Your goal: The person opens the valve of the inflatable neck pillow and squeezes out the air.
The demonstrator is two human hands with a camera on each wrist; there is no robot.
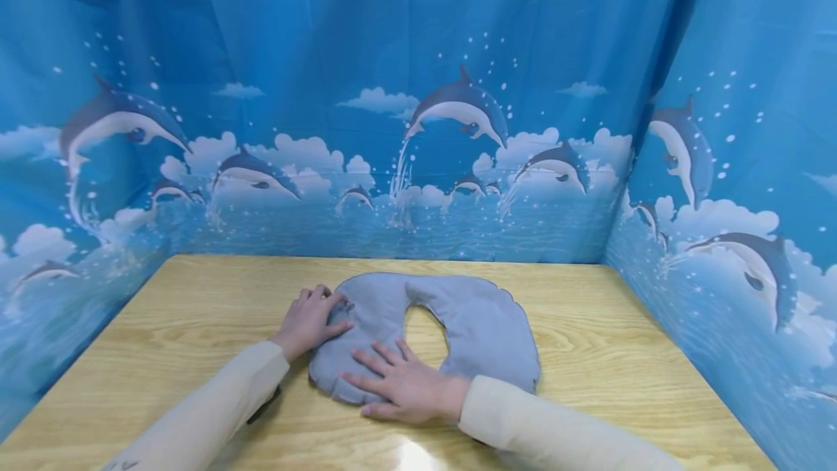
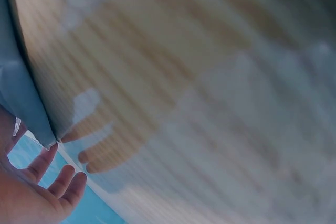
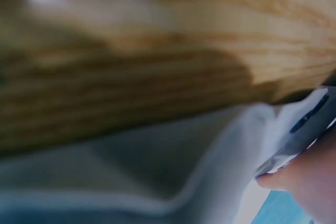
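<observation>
A grey U-shaped neck pillow [image 1: 490,325] lies on the wooden table, its opening turned toward the near side. My left hand [image 1: 312,322] pinches the pillow's left edge between thumb and fingers, where the fabric bunches darker. In the left wrist view, that hand [image 2: 39,187] is at the pillow's edge [image 2: 18,93], with a small clear piece [image 2: 17,126] by it. Spread flat, my right hand [image 1: 412,386] presses on the near left part of the pillow. The right wrist view shows part of this hand [image 3: 310,179] against the grey fabric [image 3: 220,171].
The wooden table [image 1: 608,355] extends around the pillow on all sides. Behind it and to the right hangs a blue curtain [image 1: 314,35] printed with dolphins and clouds, meeting the table's edges. A dark strap-like thing [image 1: 264,407] shows under the left sleeve.
</observation>
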